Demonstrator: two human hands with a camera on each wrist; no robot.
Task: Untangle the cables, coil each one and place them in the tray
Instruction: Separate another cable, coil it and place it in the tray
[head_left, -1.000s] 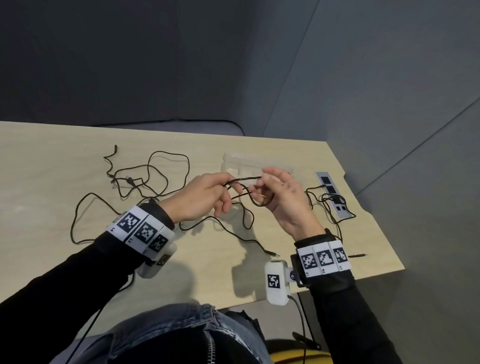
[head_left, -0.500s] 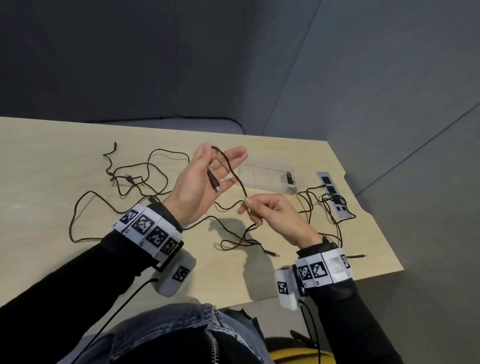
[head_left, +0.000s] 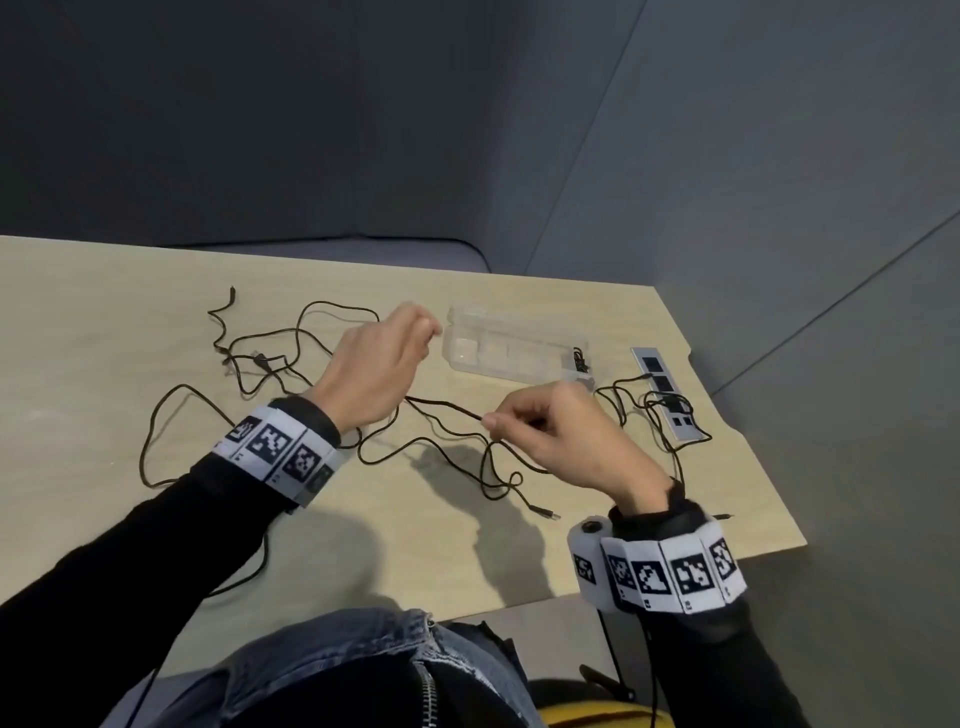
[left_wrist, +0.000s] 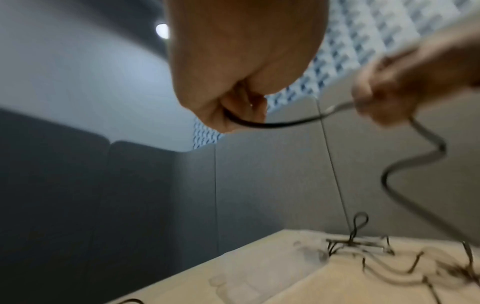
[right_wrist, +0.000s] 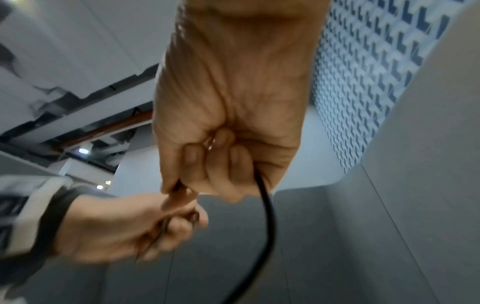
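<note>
A thin black cable (head_left: 447, 408) runs between my two hands above the wooden table (head_left: 104, 364). My left hand (head_left: 382, 364) is curled round one part of it, palm down, as the left wrist view shows (left_wrist: 244, 121). My right hand (head_left: 540, 431) pinches the cable further along, and the rest hangs from the fist (right_wrist: 267, 216) in loose loops down to a plug (head_left: 545, 513) on the table. A clear plastic tray (head_left: 514, 345) stands just beyond the hands with a small black coil (head_left: 581, 358) in its right end. More tangled black cable (head_left: 260, 364) lies at the left.
A grey socket strip (head_left: 662, 392) is set into the table at the right, with another black cable bunch (head_left: 654, 410) lying over it. The table's right edge and front corner are close to my right wrist. Dark padded walls stand behind.
My left hand has turned from palm up with fingers spread to palm down, curled round the cable. My right hand has drawn its pinch rightward, stretching the cable between the hands.
</note>
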